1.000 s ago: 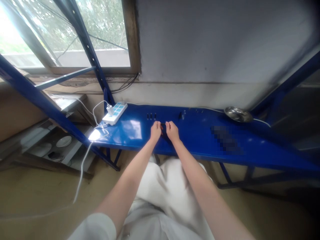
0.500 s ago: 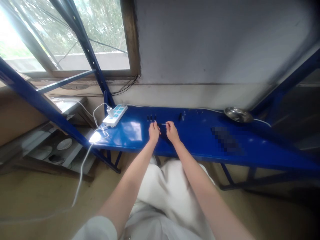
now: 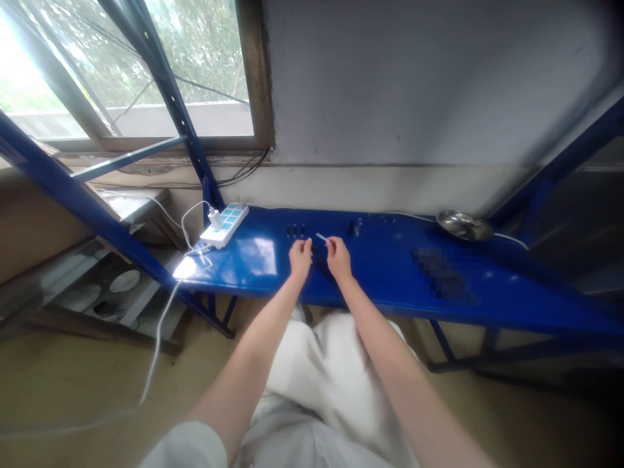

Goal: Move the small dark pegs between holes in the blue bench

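Over the blue table (image 3: 380,279), my right hand (image 3: 338,257) pinches a thin, pale, translucent tube (image 3: 322,237) whose free end points left and away from me. My left hand (image 3: 301,257) is closed close by, fingertips together, on a small dark piece (image 3: 315,247) that shows only in part beside the fingers. A gap separates the tube from the dark piece. Several short dark pieces (image 3: 295,231) stand or lie in a row just beyond my left hand. Farther back, a dark piece (image 3: 351,227) and small clear pieces (image 3: 359,225) lie on the table.
A white power strip (image 3: 225,225) with a plug and cable sits at the table's left end. A shiny metal bowl (image 3: 465,224) stands at the back right, near tiny bits (image 3: 387,220). A blurred-out dark object (image 3: 443,274) lies on the right. Blue frame posts (image 3: 166,84) rise at the left.
The tube and the dark piece, in line between my hands before, are now apart. My right hand has shifted slightly right, and the tube in it has tilted.
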{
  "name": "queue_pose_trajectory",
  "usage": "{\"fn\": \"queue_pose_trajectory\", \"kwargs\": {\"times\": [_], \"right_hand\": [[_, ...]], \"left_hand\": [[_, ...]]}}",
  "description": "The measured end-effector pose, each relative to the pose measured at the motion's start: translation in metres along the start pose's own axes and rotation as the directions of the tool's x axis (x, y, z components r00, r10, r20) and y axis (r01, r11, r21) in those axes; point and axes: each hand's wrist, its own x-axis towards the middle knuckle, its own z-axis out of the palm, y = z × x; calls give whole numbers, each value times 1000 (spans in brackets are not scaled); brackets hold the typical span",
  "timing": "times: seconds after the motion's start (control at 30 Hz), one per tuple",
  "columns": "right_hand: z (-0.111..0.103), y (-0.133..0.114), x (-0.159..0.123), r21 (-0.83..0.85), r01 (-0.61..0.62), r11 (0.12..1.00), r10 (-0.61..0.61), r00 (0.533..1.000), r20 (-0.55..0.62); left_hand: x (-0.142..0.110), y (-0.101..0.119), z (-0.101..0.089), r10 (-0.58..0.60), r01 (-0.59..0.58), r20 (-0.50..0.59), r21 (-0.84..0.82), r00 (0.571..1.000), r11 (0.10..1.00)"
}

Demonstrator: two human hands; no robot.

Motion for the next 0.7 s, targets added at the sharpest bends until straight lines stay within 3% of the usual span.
{"fn": "queue_pose_trajectory", "kwargs": {"times": [0.1,0.27,0.5,0.7], "right_hand": [[2,3,1,-24,97,995,-94,989,112],[8,9,1,-52,177,983,-157,949,273],[7,10,2,-11,258,966,-247,937,246],[8,8,2,-40,255,966,-237,938,255]], "left_hand": [[-1,2,0,20,-21,62,9,998,1000],[1,0,2,23,-21,55,-40,998,999],[3,-6,2,27,-19,103,-82,994,996],[1,-3,1,2,8,103,-92,995,996]]}}
